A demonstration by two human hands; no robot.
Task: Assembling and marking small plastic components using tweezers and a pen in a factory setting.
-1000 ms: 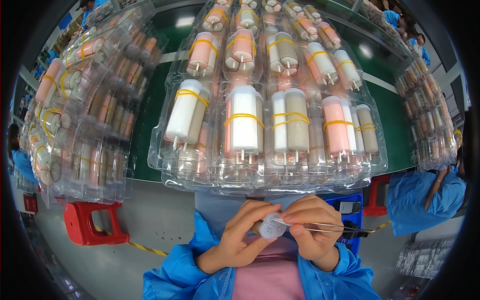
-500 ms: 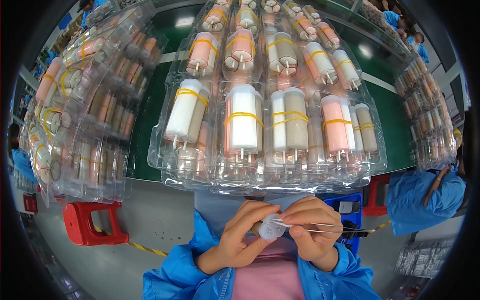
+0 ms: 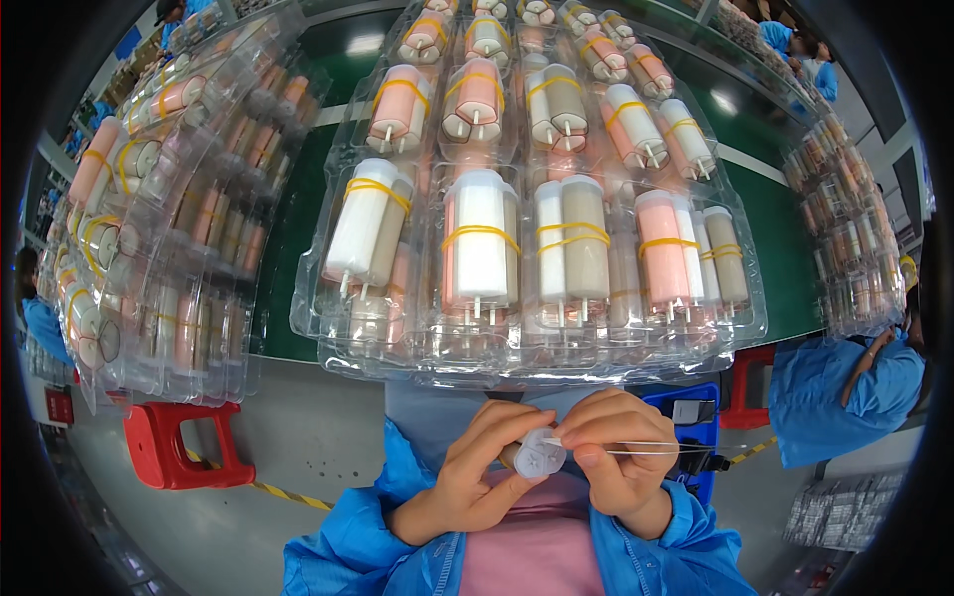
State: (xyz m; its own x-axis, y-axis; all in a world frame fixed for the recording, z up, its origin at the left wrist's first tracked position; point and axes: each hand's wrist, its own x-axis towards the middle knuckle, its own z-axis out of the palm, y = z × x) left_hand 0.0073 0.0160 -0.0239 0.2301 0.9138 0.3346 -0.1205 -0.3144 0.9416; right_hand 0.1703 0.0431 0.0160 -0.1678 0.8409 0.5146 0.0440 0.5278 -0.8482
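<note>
Right now, the pale lobed piece (image 3: 540,455) sits between both hands, gripped by the left hand's (image 3: 484,465) thumb and fingers, end face upward. The right hand (image 3: 624,444) pinches slim tweezers (image 3: 636,453) running left to right, pale tips at that face. Those tips look closer together than half a second ago; both hands stay almost put.
</note>
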